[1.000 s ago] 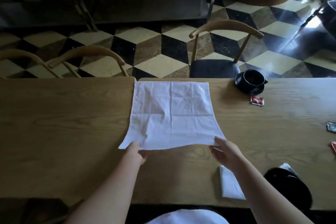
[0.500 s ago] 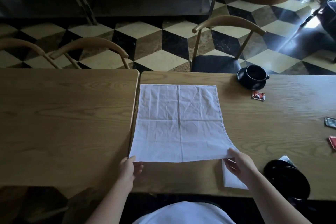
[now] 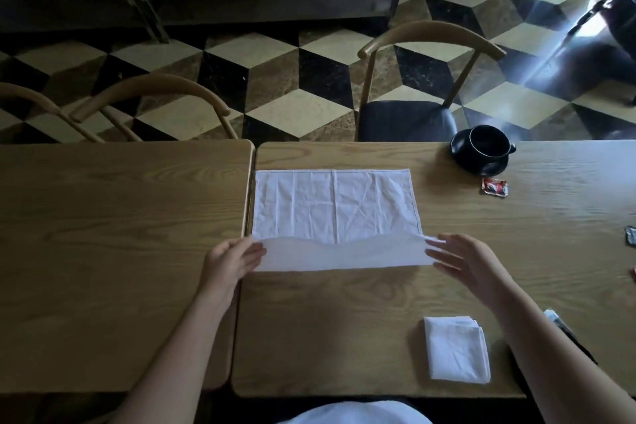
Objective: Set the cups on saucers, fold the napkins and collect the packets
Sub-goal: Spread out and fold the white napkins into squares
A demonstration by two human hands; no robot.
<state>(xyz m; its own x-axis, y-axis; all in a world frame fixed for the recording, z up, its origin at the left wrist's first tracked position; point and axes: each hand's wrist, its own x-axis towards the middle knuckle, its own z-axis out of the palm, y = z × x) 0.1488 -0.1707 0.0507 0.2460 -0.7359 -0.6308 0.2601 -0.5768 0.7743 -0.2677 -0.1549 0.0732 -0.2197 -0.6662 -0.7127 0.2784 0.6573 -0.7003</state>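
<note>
A large white napkin [image 3: 335, 206] lies spread on the right wooden table, its near edge lifted and turned over toward the far side. My left hand [image 3: 234, 260] pinches the near left corner and my right hand [image 3: 461, 260] holds the near right corner with fingers spread. A folded white napkin [image 3: 456, 349] sits near the front edge, beside my right forearm. A black cup [image 3: 488, 144] stands on a black saucer [image 3: 464, 162] at the far right. A red packet [image 3: 494, 187] lies just in front of the saucer.
Two tables meet at a seam [image 3: 246, 217] by the napkin's left edge. More packets show at the right edge [image 3: 630, 235] and behind my right forearm [image 3: 554, 318]. Wooden chairs [image 3: 430, 79] stand beyond the far edge over a chequered floor.
Both hands have lifted the napkin's near edge and carried it away from me, starting a fold. The view shifted, so the folded napkin now shows fully and the dark saucer at the front right is gone.
</note>
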